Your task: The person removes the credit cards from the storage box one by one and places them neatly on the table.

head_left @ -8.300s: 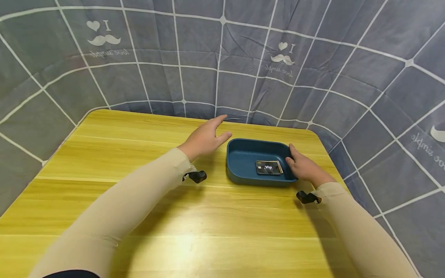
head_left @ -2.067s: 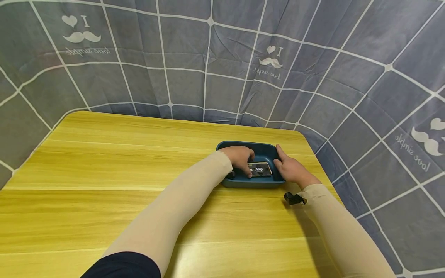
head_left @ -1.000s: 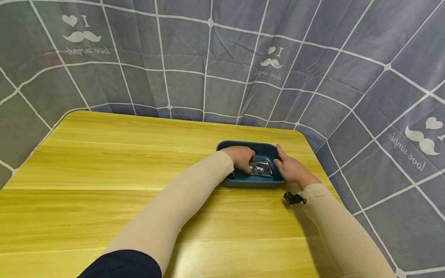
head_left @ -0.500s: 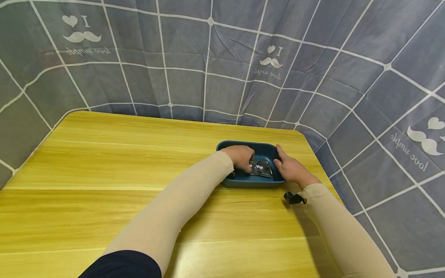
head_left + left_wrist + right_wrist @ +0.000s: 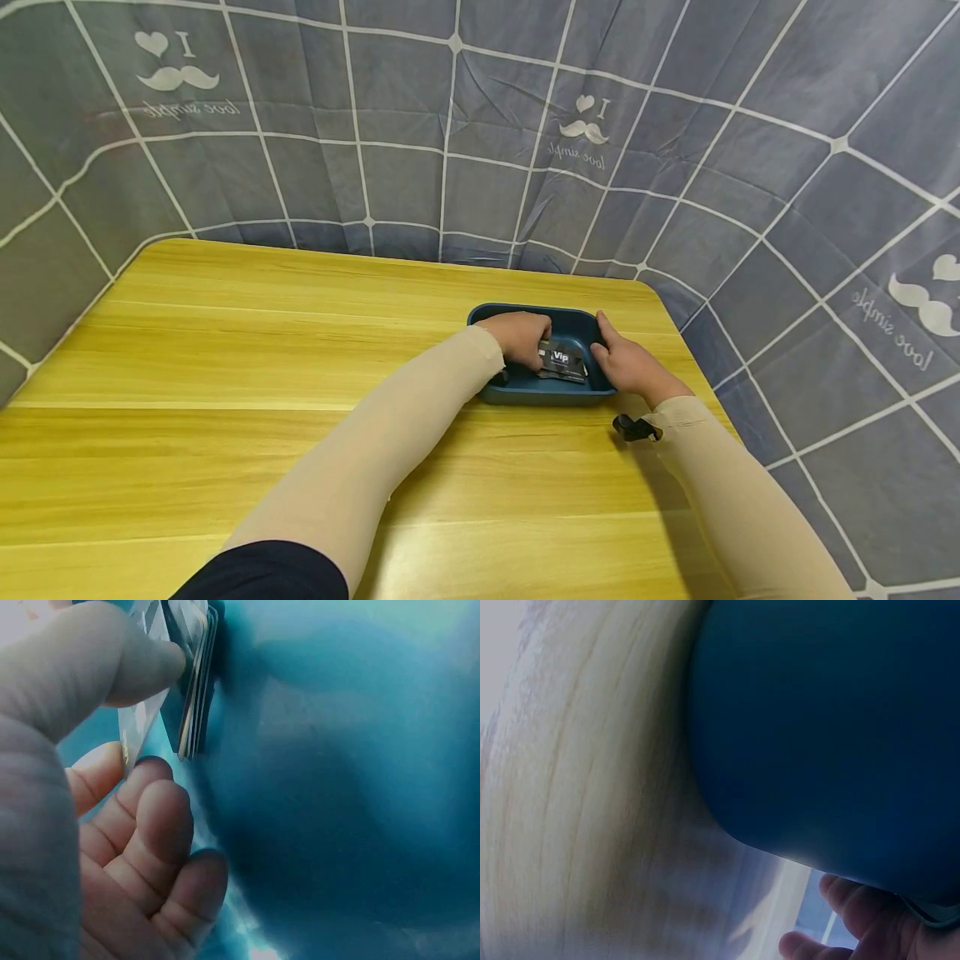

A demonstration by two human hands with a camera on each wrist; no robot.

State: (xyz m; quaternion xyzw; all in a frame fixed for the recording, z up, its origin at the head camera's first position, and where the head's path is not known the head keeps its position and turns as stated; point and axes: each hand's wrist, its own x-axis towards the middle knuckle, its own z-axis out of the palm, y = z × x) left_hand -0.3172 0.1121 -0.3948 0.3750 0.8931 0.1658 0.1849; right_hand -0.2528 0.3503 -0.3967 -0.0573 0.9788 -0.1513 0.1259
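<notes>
A deep blue rectangular box (image 5: 551,398) with rounded corners stands on the table. My left hand (image 5: 519,337) reaches inside it and pinches a dark card marked "Vip" (image 5: 560,357) by its left end. In the left wrist view the thumb lies on one face of the card (image 5: 142,712), with a finger behind it. A stack of several cards (image 5: 199,694) stands close beside it, a narrow gap showing at the lower end. My right hand (image 5: 636,365) grips the box's right end, thumb at the rim. The right wrist view shows the box's outer wall (image 5: 825,735).
The yellow wood-grain table (image 5: 262,358) extends left and forward of the box. A grey curtain (image 5: 405,108) with white grid lines hangs behind the table and along its sides. A black wrist camera (image 5: 633,428) sits by the right cuff.
My left hand has gone from open beside the box to inside it and taken hold of the Vip card, whose left end has lifted. The right hand keeps its grip on the box.
</notes>
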